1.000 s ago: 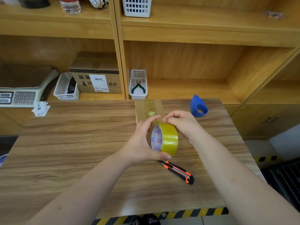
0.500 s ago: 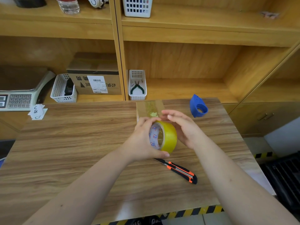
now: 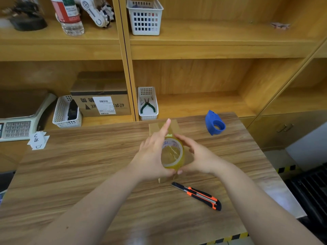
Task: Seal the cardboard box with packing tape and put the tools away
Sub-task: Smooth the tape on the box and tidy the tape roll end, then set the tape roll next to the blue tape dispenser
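A roll of yellowish clear packing tape (image 3: pixel 172 152) is held over a small brown cardboard box (image 3: pixel 174 125) on the wooden table (image 3: pixel 79 165). My left hand (image 3: pixel 152 154) cups the roll's left side, index finger stretched out over the box top. My right hand (image 3: pixel 198 156) holds the roll's right side. The hands and the roll hide most of the box. An orange and black utility knife (image 3: pixel 199 195) lies on the table just in front of the hands. A blue tape dispenser (image 3: pixel 214 123) sits at the table's back right.
Behind the table stand wooden shelves. A white basket with green pliers (image 3: pixel 147 104), a labelled cardboard box (image 3: pixel 101 101), another white basket (image 3: pixel 67 112) and a scale (image 3: pixel 19 121) sit on the lower shelf. Paper slips (image 3: pixel 38 140) lie at the table's back left.
The roll has turned so its open core faces up toward me. My left index finger has stretched out over the box, and my right hand has moved down to the roll's side.
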A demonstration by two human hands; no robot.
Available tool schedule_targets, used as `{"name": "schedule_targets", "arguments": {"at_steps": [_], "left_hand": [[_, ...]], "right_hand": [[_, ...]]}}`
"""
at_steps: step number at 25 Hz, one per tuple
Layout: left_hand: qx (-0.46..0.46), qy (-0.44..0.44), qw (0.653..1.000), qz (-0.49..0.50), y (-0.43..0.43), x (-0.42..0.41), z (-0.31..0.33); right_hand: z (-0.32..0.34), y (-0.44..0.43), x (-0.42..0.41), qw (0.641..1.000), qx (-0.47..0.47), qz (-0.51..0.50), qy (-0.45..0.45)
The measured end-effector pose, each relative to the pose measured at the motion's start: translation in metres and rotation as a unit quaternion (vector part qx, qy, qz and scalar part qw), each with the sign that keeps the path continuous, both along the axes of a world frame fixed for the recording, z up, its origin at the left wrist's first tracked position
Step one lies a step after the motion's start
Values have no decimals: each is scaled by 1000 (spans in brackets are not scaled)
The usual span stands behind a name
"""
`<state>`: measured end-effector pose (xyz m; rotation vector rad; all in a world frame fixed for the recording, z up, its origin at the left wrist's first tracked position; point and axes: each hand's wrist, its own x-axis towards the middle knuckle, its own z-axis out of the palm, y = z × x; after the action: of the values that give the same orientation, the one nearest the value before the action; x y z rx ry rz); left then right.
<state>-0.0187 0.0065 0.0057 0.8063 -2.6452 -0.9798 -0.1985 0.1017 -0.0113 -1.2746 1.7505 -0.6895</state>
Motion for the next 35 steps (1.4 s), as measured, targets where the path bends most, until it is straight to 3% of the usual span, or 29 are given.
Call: {"name": "schedule_targets", "arguments": {"at_steps": [5, 8, 13, 24, 35], "left_hand": [[-70, 30, 996, -51, -11, -14, -5], [20, 74, 997, 10, -15, -27, -11], [172, 118, 967, 144, -15, -57, -24], [215, 100, 948, 214, -23, -150, -38], [302, 147, 915, 223, -25, -245, -65]], "right_hand": [[2, -5, 0, 993, -75, -64, 70], [2, -4, -13, 986, -110, -100, 71], [-6, -10, -51, 981, -130, -139, 34], [-23, -26, -140, 983, -130, -133, -1], [-47, -21, -225, 961, -124, -225, -107]]}}
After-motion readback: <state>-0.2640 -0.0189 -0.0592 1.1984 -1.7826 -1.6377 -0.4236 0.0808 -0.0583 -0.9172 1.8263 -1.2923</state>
